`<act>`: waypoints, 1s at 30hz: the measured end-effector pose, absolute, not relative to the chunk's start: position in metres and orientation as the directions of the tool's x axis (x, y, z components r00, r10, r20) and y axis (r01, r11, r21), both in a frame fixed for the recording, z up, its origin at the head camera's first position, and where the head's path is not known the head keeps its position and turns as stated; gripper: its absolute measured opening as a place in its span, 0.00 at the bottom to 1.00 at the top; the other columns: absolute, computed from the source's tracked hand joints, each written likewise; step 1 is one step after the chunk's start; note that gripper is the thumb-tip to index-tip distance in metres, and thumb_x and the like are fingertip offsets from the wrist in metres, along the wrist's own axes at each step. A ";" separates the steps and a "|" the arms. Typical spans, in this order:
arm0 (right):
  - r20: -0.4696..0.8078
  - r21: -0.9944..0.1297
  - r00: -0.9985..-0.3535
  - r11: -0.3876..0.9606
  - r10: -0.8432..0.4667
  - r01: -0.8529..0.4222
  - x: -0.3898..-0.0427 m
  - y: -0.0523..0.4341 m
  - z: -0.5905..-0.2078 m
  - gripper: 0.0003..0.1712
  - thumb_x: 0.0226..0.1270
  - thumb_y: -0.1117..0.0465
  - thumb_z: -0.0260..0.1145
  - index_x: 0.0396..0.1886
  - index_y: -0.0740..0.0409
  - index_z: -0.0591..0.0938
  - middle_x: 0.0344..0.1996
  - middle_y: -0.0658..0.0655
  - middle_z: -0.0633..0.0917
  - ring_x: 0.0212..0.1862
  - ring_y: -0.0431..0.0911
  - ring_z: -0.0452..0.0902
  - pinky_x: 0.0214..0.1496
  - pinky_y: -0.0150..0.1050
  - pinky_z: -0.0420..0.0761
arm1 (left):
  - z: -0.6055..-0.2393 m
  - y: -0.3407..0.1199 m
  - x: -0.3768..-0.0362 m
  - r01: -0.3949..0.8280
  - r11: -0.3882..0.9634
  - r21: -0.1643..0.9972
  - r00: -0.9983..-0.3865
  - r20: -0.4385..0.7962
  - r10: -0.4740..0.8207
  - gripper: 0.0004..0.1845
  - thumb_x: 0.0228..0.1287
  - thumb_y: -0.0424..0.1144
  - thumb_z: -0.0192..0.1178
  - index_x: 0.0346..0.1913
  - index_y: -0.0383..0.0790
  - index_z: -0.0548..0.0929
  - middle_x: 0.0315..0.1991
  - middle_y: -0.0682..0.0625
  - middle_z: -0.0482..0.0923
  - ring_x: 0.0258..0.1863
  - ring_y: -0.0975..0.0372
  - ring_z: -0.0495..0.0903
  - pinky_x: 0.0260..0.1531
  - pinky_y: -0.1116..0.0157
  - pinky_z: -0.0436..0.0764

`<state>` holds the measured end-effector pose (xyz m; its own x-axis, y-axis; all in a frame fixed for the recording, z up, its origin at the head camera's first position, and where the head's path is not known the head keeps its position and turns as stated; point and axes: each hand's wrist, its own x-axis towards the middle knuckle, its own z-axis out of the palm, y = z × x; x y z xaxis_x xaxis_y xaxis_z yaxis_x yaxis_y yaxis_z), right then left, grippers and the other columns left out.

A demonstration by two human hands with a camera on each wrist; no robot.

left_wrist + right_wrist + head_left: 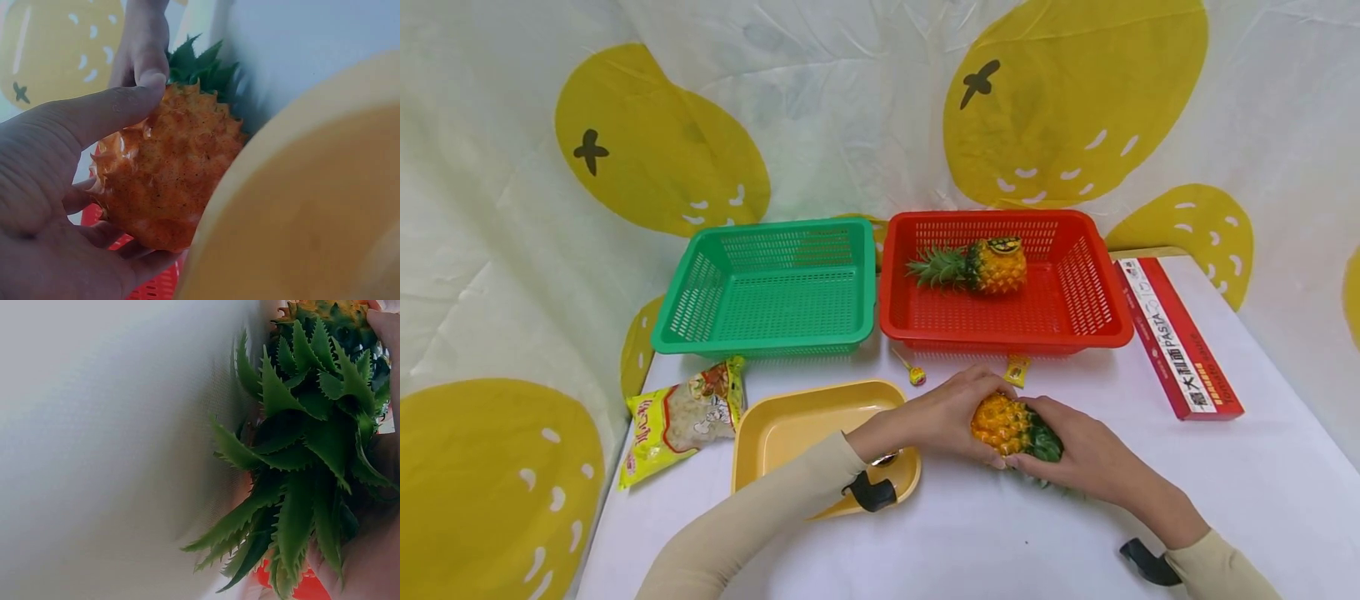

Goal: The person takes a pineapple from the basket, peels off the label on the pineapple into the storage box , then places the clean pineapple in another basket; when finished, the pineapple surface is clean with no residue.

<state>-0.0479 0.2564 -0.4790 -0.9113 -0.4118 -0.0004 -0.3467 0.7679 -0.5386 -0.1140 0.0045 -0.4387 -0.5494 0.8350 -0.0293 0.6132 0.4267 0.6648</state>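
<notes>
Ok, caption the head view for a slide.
Both hands grip a toy pineapple on the white table, before two baskets.

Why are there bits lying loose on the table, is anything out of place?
Mildly. A lollipop and a small yellow packet lie loose before the red basket, outside any container. The snack bag sits askew at the table's left edge. Nothing looks spilled or damaged.

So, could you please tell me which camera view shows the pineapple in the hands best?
The head view: it shows the whole pineapple on the table, held between the left hand and the right hand. The left wrist view shows only its orange body close up; the right wrist view shows mostly its green leaves.
</notes>
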 end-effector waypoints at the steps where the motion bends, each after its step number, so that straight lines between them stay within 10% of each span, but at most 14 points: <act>1: 0.003 -0.537 -0.911 0.768 -0.413 -0.349 -0.048 0.257 -0.479 0.48 0.61 0.29 0.75 0.70 0.56 0.78 0.58 0.54 0.84 0.53 0.48 0.80 0.53 0.56 0.84 | -0.439 0.005 -0.114 0.611 0.427 0.666 -0.550 -0.030 0.835 0.42 0.53 0.51 0.84 0.69 0.46 0.75 0.63 0.53 0.69 0.60 0.68 0.68 0.63 0.74 0.66; 30: -0.028 -0.546 -0.916 0.774 -0.400 -0.321 -0.047 0.256 -0.479 0.50 0.64 0.30 0.73 0.72 0.59 0.76 0.62 0.59 0.82 0.58 0.54 0.80 0.55 0.61 0.83 | -0.440 0.012 -0.108 0.656 0.491 0.573 -0.538 -0.102 0.837 0.50 0.54 0.53 0.83 0.76 0.47 0.68 0.67 0.51 0.62 0.63 0.62 0.65 0.61 0.72 0.67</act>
<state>-0.0469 0.2563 -0.4786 -0.9159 -0.4004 -0.0285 -0.3213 0.7736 -0.5462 -0.1076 0.0122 -0.4399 -0.5378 0.8369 -0.1017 0.6559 0.4911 0.5732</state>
